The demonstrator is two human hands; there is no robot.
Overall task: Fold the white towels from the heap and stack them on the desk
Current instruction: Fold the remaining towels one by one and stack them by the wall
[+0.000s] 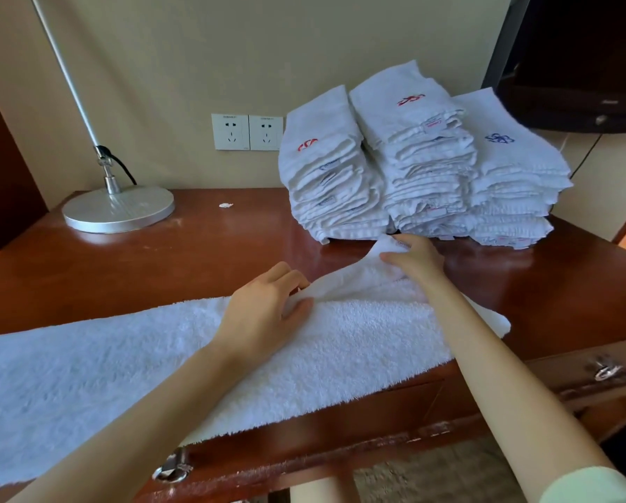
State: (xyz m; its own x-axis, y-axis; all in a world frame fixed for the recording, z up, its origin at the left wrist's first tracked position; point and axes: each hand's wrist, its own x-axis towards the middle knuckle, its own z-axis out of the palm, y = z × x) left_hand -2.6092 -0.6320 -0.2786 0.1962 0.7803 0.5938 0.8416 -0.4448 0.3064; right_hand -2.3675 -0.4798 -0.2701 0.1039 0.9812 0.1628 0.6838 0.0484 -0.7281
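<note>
White towel (pixel 86 364) lay stretched along the front edge of the desk (pixel 195 255), with a lamp base (pixel 119 209) behind it at the left. The left hand (pixel 264 310) pinched the towel's far edge between thumb and curled fingers. The right hand (pixel 418 261) gripped its raised corner, fingers closed on the cloth. Just beyond, stacks of folded towels (pixel 424 168) stood against the wall

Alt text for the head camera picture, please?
The left hand and right hand grip the far edge of a white towel spread along a wooden desk. Behind stand stacks of folded towels, a lamp base at left.
</note>
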